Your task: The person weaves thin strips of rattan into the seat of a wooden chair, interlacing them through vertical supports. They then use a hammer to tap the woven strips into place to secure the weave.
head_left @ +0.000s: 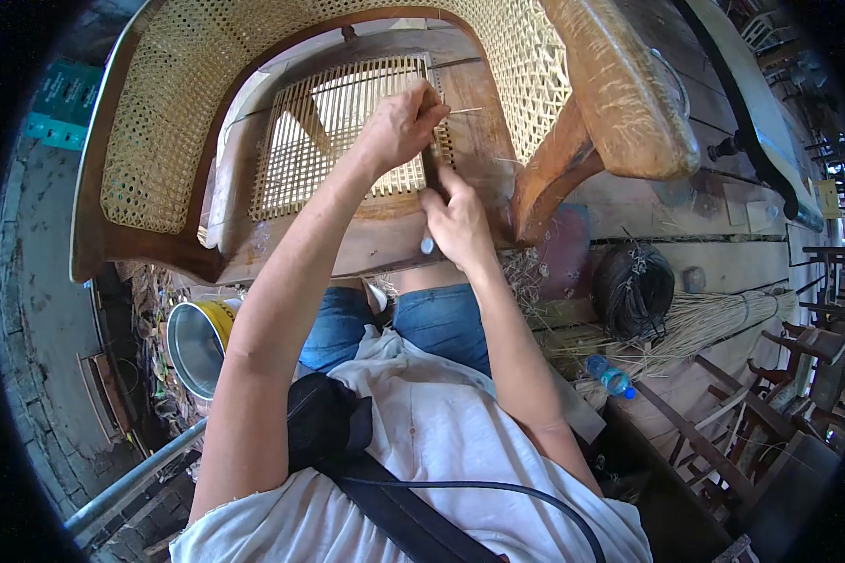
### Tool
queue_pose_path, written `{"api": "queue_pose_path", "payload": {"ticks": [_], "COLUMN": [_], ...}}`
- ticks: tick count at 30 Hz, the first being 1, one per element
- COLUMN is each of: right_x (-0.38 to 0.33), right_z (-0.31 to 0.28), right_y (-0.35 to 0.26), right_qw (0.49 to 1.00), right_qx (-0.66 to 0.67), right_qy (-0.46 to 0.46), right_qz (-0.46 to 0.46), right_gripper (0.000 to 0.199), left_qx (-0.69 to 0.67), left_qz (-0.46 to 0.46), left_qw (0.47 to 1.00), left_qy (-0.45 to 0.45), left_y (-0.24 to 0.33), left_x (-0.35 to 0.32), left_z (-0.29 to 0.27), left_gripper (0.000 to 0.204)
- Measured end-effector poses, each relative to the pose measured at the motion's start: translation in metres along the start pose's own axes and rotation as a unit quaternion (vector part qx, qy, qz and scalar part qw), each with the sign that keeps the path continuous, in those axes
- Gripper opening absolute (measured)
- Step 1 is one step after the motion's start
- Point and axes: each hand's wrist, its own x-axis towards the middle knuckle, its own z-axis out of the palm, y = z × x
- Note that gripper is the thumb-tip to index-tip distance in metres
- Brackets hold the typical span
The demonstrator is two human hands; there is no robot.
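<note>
Head view: wooden chair (pixel 620 103) w/ cane back lies tipped in front of the person, its seat frame facing up at centre. Half-woven cane seat panel (pixel 338 141) fills the frame opening; strands run in an open grid, denser along near & right edges. Left hand (pixel 402 124) is at the panel's right edge, fingers pinched narrow on a thin cane strand (pixel 465 111) that sticks out to the right. Right hand (pixel 455 225) sits just near of it on the frame's near-right corner, fist closed round a small tool w/ pale handle end (pixel 427 246); tool tip hidden, can't tell what kind. Hands nearly touching. Near left, on the floor: metal bucket w/ yellow band (pixel 195 342). Right of the person: dark coil bundle (pixel 634 291), bunch of loose cane (pixel 714 324), blue plastic bottle (pixel 610 375) near of that.
</note>
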Motion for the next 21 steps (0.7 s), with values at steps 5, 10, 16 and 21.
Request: {"api": "queue_pose_path", "payload": {"ticks": [5,10,16,21], "right_x": [-0.017,-0.030,-0.019,-0.031], "right_z": [-0.001,0.006,-0.009,-0.004], "right_y": [-0.009,-0.010,0.000,-0.007], "right_qw": [0.997,0.999,1.000,1.000], "right_qx": [-0.074,-0.040,0.017,-0.027], "right_qy": [0.007,-0.023,-0.018,0.003], "right_qz": [0.002,0.018,-0.012,-0.006], "right_gripper": [0.049,0.051,0.051,0.050], "left_qx": [0.007,0.002,0.013,-0.010], "left_qz": [-0.008,0.011,-0.003,-0.014], "left_qw": [0.999,0.999,0.999,0.999], "left_qy": [0.032,0.030,0.029,0.030], "left_y": [0.025,0.020,0.020,0.028], "left_x": [-0.009,-0.012,-0.012,-0.018], "left_z": [-0.011,-0.005,-0.001,-0.004], "left_gripper": [0.024,0.023,0.022,0.021]}}
